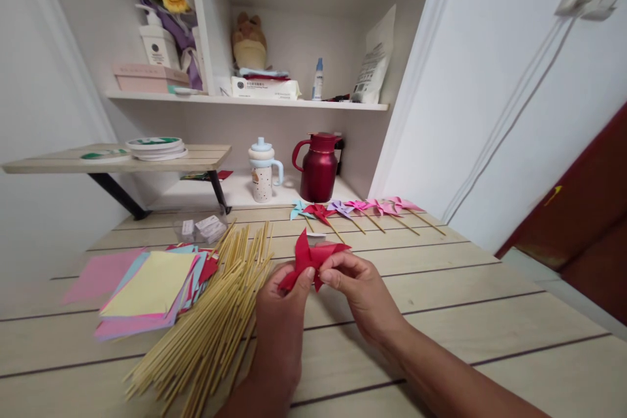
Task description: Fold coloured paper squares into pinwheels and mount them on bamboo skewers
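Both hands raised over table (490, 313) | L hand (281, 313) + R hand (360, 290) grips pinching red paper pinwheel (313, 260), prob. fingertips only

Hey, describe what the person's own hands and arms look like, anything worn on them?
Both are bare: the left hand and right hand wear no gloves, rings or watch that show. The forearms are uncovered to the picture's edge, with no sleeves in view.

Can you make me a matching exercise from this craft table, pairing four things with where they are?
Things:
1. red folded paper pinwheel
2. pile of thin bamboo sticks
3. dark red metal jug
4. stack of coloured paper squares

Places:
A. far left on the table
B. on the low white shelf
C. between both hands
D. left of the left hand

Pairs: 1-C, 2-D, 3-B, 4-A
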### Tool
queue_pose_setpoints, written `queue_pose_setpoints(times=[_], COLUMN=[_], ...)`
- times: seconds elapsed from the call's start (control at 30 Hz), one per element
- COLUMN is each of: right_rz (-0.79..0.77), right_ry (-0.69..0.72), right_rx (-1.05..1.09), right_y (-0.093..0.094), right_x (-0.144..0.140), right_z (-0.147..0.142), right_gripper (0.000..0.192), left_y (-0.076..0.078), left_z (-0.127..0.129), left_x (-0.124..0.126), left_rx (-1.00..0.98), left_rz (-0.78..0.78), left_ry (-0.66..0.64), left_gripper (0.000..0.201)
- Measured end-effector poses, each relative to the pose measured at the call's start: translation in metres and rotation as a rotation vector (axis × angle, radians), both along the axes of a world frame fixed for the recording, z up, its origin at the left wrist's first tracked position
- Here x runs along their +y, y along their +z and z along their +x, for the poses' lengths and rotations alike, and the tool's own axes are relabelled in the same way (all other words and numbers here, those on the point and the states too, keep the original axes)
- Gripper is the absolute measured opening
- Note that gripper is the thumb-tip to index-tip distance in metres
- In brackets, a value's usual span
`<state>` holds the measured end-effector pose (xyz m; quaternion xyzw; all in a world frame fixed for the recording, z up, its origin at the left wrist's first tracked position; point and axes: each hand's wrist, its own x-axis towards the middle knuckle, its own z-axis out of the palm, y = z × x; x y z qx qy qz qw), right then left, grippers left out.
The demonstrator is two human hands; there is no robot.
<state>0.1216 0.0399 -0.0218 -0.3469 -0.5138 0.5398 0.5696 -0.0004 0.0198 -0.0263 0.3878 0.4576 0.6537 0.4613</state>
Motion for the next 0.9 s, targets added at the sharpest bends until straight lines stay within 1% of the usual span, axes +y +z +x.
queue_pose_setpoints(times=[0.23,0.37,0.5,0.77,0.9], right_rz=[0.033,0.017,0.011,0.013,0.013], right_ry=[0.048,0.036,0.001,-0.087,-0.107], right_rx=[0.024,0.023,0.016,0.006,0.0], right_y=[-0.001,-0.001,-0.001,-0.001,-0.001], right_x=[0.001,0.001,-0.001,-0.003,-0.003], right_z=[0.001,0.0,-0.001,-0.003,-0.003], right_gripper=[0.01,0.011,0.012,0.013,0.014], left_y=[-0.003,-0.007,-0.007,0.003,0.003], left_z=[-0.001,-0.002,-0.001,0.003,0.003], left_x=[-0.001,0.0,0.0,-0.005,-0.004], left_rx=[0.091,0.085,0.065,-0.045,-0.065], left_rz=[0.02,0.024,0.015,-0.016,-0.013], left_ry=[0.06,0.068,0.036,-0.026,-0.038], left_gripper=[0.019,0.021,0.022,0.023,0.023])
